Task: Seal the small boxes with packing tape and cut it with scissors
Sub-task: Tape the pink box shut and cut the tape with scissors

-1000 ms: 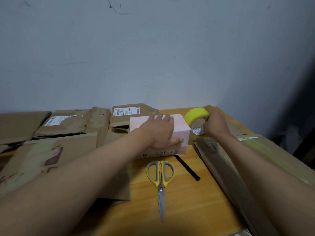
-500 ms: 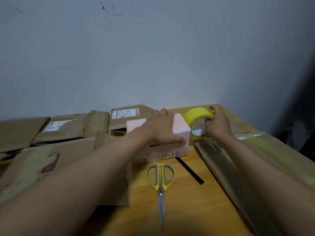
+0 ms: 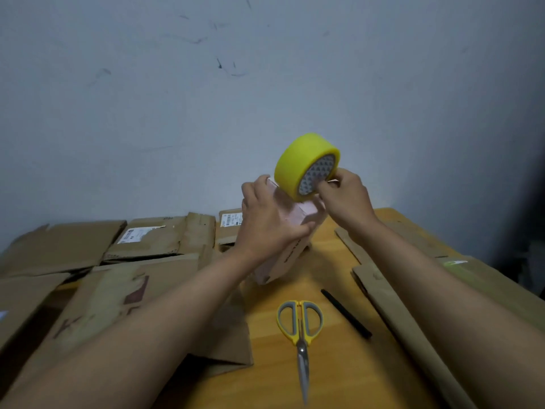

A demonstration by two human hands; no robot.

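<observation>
The left hand (image 3: 269,222) is gripping the tilted pink box (image 3: 290,231) above the wooden table (image 3: 348,376), while the right hand (image 3: 345,199) is pinching the yellow tape roll (image 3: 298,163) at the box's upper end; scissors (image 3: 300,335) are lying nearby.

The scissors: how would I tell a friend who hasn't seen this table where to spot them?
Start at the wooden table, in the bare strip between the flattened cardboard on both sides. The scissors lie there, shut, blades toward the viewer, beside a thin black pen. Their yellow-and-grey handles mark them out.
</observation>
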